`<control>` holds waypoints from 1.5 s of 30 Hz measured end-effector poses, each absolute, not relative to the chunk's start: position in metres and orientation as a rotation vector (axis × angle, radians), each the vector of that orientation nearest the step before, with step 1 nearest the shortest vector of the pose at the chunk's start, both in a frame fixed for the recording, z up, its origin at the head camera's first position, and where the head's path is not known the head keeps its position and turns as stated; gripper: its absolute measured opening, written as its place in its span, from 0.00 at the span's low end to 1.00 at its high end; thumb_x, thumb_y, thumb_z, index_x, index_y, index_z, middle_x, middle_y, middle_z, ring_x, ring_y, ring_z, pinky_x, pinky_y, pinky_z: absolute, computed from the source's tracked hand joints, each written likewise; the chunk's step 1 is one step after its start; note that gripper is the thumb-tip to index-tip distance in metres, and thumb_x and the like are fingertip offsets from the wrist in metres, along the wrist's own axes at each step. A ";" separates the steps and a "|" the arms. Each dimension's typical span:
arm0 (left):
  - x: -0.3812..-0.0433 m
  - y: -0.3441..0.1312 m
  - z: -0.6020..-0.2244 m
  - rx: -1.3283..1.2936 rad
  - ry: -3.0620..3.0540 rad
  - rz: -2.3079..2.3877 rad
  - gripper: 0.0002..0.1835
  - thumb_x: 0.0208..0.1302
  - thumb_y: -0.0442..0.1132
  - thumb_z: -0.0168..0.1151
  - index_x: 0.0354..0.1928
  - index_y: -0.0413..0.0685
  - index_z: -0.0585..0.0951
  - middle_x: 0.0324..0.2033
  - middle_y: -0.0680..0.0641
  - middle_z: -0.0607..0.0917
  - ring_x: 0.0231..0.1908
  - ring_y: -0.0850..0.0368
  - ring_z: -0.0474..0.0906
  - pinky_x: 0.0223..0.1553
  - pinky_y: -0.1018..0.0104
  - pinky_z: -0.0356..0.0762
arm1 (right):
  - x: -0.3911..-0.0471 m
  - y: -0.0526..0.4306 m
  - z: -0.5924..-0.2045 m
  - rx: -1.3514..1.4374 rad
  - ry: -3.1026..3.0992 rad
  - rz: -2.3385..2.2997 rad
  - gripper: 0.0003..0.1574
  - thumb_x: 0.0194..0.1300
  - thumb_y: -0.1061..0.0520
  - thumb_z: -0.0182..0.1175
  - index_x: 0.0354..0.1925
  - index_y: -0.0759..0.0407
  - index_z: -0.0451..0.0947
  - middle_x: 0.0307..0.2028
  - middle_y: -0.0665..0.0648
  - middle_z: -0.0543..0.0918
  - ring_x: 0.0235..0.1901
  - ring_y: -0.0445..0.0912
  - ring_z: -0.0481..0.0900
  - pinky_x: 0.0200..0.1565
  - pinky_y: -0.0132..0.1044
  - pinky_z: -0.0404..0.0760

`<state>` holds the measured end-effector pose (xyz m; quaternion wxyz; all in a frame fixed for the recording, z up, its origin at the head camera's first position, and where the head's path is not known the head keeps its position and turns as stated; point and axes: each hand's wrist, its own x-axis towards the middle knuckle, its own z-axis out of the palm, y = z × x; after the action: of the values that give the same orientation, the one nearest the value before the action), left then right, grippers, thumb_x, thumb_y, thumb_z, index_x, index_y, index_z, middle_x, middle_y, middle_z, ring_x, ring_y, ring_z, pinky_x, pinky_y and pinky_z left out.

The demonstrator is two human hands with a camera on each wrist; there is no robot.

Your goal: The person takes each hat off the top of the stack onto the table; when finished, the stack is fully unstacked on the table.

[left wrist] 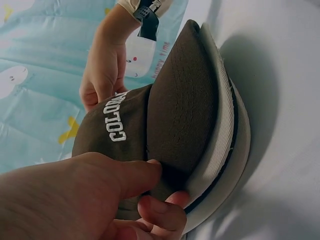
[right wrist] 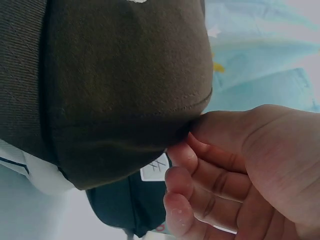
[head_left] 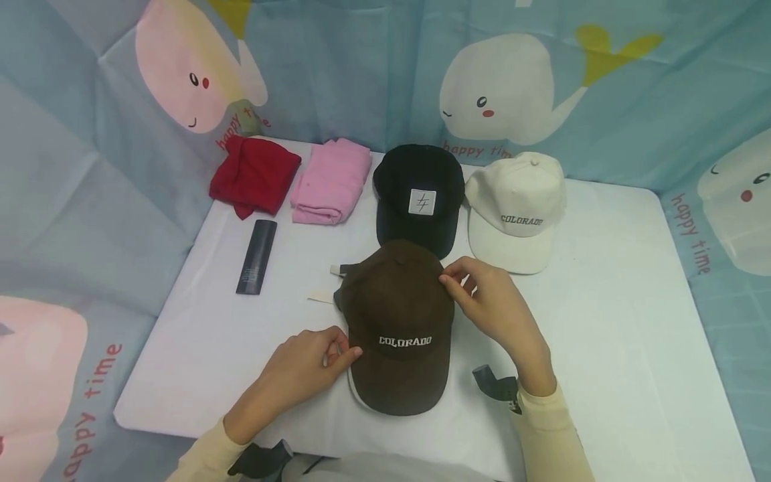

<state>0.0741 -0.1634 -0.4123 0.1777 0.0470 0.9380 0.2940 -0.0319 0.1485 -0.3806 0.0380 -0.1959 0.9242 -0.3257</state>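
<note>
Head view: brown cap (head_left: pixel 400 301) on surface (head_left: pixel 632 335), black cap (head_left: pixel 418 167) just beyond. L hand (head_left: pixel 310 361) pinching brown cap's brim (head_left: pixel 400 388), L side; R hand (head_left: pixel 494 301) pinching crown, R side. L wrist: pale layers (left wrist: pixel 226 120) under brim. R wrist: white patch (right wrist: pixel 155 170) nr brown cap.

A brown "Colorado" baseball cap (head_left: pixel 400 301) fills the gap between the fingers of the left hand (head_left: pixel 310 365) and right hand (head_left: pixel 496 301), barring a level crossing. Pale brims (left wrist: pixel 227 125) stack close beneath it at the left fingers. Ahead of the right fingertips, a black cap (head_left: pixel 418 174) and a white "Colorado" cap (head_left: pixel 518 197) obstruct forward passage; white tabletop (head_left: pixel 626 328) opens to their right. Open tabletop also stretches left of the left fingers, a slim dark packet (head_left: pixel 256 257) lying farther ahead.
</note>
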 end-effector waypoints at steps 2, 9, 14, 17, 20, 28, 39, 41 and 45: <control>0.074 -0.163 -0.413 0.132 2.658 0.832 0.12 0.71 0.57 0.69 0.34 0.60 0.83 0.17 0.61 0.72 0.19 0.64 0.67 0.22 0.66 0.63 | -0.031 0.148 -0.381 -0.598 2.836 -1.000 0.06 0.75 0.51 0.67 0.46 0.50 0.85 0.37 0.46 0.87 0.31 0.43 0.79 0.31 0.40 0.78; 0.075 -0.163 -0.415 0.128 2.662 0.835 0.12 0.71 0.56 0.69 0.36 0.59 0.82 0.18 0.62 0.73 0.19 0.65 0.68 0.22 0.66 0.63 | -0.031 0.147 -0.381 -0.613 2.850 -0.998 0.05 0.75 0.52 0.67 0.45 0.50 0.85 0.37 0.47 0.87 0.31 0.43 0.79 0.31 0.40 0.78; 0.075 -0.164 -0.414 0.132 2.670 0.845 0.13 0.71 0.57 0.69 0.36 0.58 0.83 0.19 0.62 0.74 0.20 0.65 0.68 0.22 0.66 0.63 | -0.031 0.146 -0.382 -0.615 2.851 -0.999 0.05 0.75 0.52 0.67 0.46 0.51 0.85 0.37 0.48 0.86 0.31 0.44 0.78 0.30 0.40 0.79; 0.076 -0.164 -0.414 0.140 2.676 0.853 0.14 0.72 0.58 0.68 0.37 0.57 0.83 0.19 0.62 0.73 0.20 0.65 0.68 0.22 0.66 0.63 | -0.030 0.145 -0.382 -0.606 2.855 -1.000 0.06 0.75 0.52 0.67 0.46 0.51 0.85 0.37 0.48 0.86 0.31 0.44 0.78 0.30 0.40 0.79; 0.076 -0.164 -0.415 0.143 2.676 0.857 0.14 0.71 0.58 0.68 0.36 0.58 0.82 0.19 0.62 0.73 0.20 0.65 0.68 0.22 0.66 0.63 | -0.030 0.145 -0.383 -0.601 2.864 -1.002 0.06 0.75 0.52 0.68 0.46 0.51 0.85 0.37 0.48 0.86 0.30 0.44 0.79 0.31 0.40 0.79; 0.075 -0.165 -0.416 0.150 2.675 0.865 0.13 0.70 0.56 0.70 0.36 0.57 0.82 0.20 0.62 0.74 0.20 0.65 0.68 0.23 0.66 0.64 | -0.029 0.144 -0.384 -0.632 2.898 -1.021 0.07 0.74 0.52 0.68 0.46 0.53 0.85 0.37 0.49 0.87 0.32 0.44 0.81 0.36 0.42 0.81; 0.076 -0.167 -0.417 0.182 2.685 0.893 0.14 0.71 0.57 0.69 0.37 0.57 0.82 0.20 0.63 0.74 0.21 0.66 0.69 0.24 0.67 0.65 | -0.026 0.143 -0.381 -0.682 2.961 -1.039 0.05 0.74 0.54 0.69 0.44 0.53 0.85 0.35 0.47 0.85 0.30 0.42 0.79 0.35 0.41 0.81; 0.077 -0.167 -0.416 0.189 2.685 0.902 0.14 0.71 0.57 0.69 0.37 0.57 0.82 0.20 0.64 0.74 0.21 0.66 0.69 0.24 0.67 0.65 | -0.025 0.142 -0.380 -0.689 2.969 -1.043 0.05 0.74 0.54 0.69 0.44 0.53 0.85 0.35 0.47 0.85 0.29 0.42 0.79 0.35 0.41 0.81; 0.077 -0.168 -0.414 0.200 2.687 0.920 0.14 0.72 0.57 0.69 0.38 0.56 0.82 0.20 0.63 0.74 0.22 0.67 0.69 0.24 0.68 0.65 | -0.023 0.142 -0.379 -0.693 2.982 -1.044 0.05 0.74 0.54 0.69 0.44 0.53 0.85 0.34 0.47 0.85 0.29 0.41 0.79 0.34 0.40 0.81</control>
<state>0.0772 -0.1678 -0.4143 0.1466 0.0694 0.9335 0.3197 -0.0230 0.1422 -0.3790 -0.0467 -0.2141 0.9209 -0.3225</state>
